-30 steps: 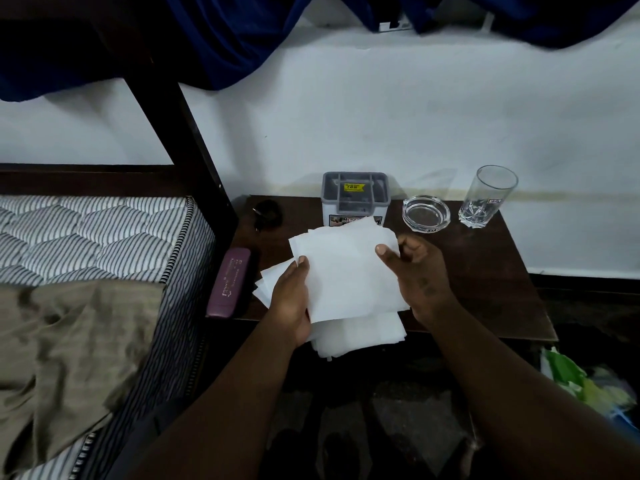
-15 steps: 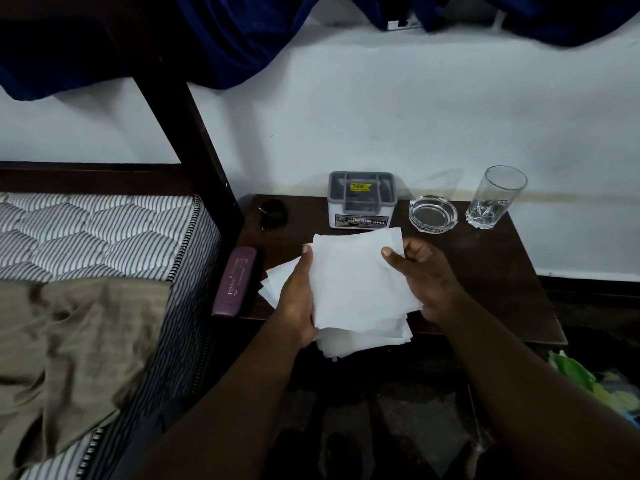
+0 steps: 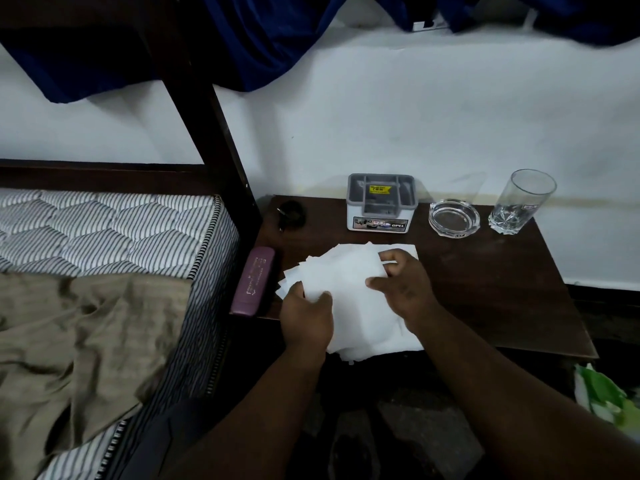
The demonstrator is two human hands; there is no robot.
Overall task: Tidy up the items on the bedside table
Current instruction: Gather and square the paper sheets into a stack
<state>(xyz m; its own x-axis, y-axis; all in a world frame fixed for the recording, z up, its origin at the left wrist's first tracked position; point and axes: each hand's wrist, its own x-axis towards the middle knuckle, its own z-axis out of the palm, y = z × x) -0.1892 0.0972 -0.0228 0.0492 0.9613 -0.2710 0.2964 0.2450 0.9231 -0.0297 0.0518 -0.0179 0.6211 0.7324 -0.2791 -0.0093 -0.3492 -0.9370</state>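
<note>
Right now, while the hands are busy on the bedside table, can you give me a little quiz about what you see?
1. What sits between the grey box and the glass? A ashtray, B book, C spoon.
2. True or false: the glass lies on its side.
3. Fill in: the left hand and the right hand both grip white ____.

Key: 1 A. 2 False, it stands upright. 3 papers.
</note>
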